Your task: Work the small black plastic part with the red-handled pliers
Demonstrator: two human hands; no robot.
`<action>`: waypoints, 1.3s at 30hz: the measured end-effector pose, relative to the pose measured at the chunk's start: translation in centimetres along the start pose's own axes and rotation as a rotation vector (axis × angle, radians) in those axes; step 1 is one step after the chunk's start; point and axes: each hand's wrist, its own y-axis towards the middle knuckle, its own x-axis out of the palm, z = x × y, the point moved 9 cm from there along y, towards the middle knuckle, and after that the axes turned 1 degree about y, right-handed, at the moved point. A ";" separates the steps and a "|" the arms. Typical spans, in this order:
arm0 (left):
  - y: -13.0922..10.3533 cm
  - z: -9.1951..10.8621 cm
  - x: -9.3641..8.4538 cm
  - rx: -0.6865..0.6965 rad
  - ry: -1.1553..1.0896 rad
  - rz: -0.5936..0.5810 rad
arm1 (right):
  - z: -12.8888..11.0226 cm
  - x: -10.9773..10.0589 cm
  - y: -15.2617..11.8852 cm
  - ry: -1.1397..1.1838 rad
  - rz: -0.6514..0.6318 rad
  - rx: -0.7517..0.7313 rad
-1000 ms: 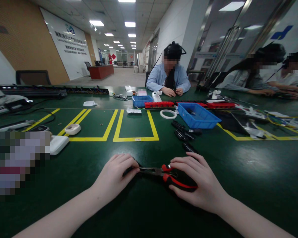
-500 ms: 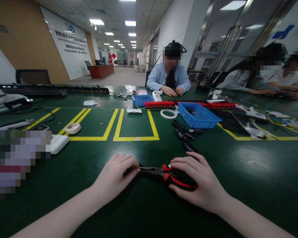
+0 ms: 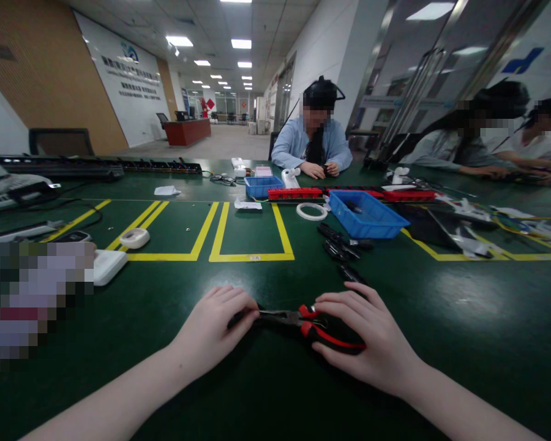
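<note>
My right hand (image 3: 365, 337) is closed around the red and black handles of a pair of needle-nose pliers (image 3: 294, 317). The jaws point left and their tips reach the fingertips of my left hand (image 3: 223, 321). That hand is closed, thumb against fingers, on a small black part (image 3: 236, 318). Most of this part is hidden by the fingers, so its kind cannot be made out. Both hands are just above the green table (image 3: 275, 392) near its front. Whether the jaw tips grip the part cannot be seen.
Several black parts (image 3: 340, 245) lie beyond my right hand, beside a blue bin (image 3: 367, 217). A white ring (image 3: 311, 212) and a tape roll (image 3: 134, 238) lie farther back. A white box (image 3: 108, 267) stands at left. Across the table sits a person (image 3: 312, 141); others sit at right.
</note>
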 end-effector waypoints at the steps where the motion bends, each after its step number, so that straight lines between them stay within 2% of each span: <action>1: 0.0 0.0 0.0 0.000 -0.001 0.001 | 0.0 0.0 0.0 -0.002 0.002 0.001; 16: 0.0 0.1 0.0 -0.009 -0.002 -0.004 | -0.3 -0.1 0.1 -0.041 -0.002 -0.034; 30: 0.1 0.3 0.1 0.013 0.014 -0.006 | 0.3 0.3 0.1 0.015 -0.033 0.010; 39: 0.0 0.3 0.2 0.006 0.019 -0.019 | -0.7 0.0 -0.1 -0.039 -0.012 -0.060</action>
